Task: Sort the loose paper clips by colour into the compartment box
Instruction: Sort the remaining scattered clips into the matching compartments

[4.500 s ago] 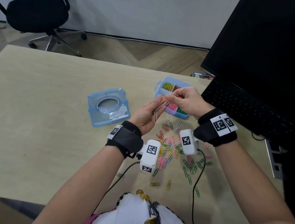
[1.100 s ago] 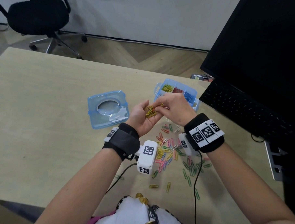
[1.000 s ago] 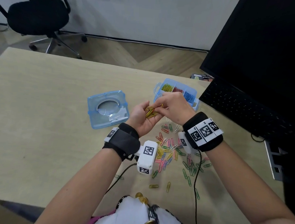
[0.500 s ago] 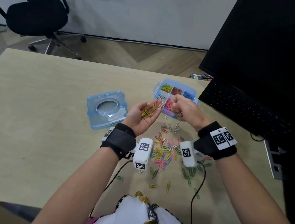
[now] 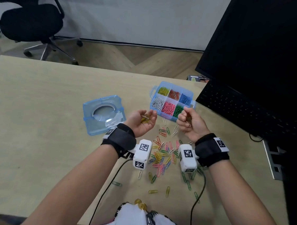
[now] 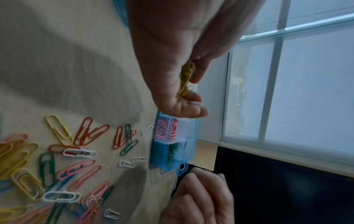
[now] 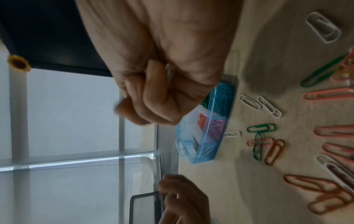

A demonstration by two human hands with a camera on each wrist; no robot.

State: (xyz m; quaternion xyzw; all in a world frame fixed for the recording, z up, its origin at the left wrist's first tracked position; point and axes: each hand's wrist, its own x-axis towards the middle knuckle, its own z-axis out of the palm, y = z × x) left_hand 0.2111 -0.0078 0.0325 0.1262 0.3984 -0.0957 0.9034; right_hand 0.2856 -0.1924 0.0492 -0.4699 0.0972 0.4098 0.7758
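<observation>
Our left hand (image 5: pixel 141 123) cups yellow paper clips (image 5: pixel 145 120), fingers (image 5: pixel 152 115) curled, just beside the blue six-compartment plastic box (image 5: pixel 172 101); our right hand (image 5: pixel 189 123) fingers (image 5: pixel 182 116) curl around a pale clip (image 5: pixel 188 124).

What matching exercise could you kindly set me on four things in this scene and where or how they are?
Things:
1 lid
2 green clips
3 right hand
4 left hand

Places or states:
A curled round a pale clip
B holding yellow clips
C on the table, left of the box
D box's near right compartment

Pairs: 1-C, 2-D, 3-A, 4-B
</observation>
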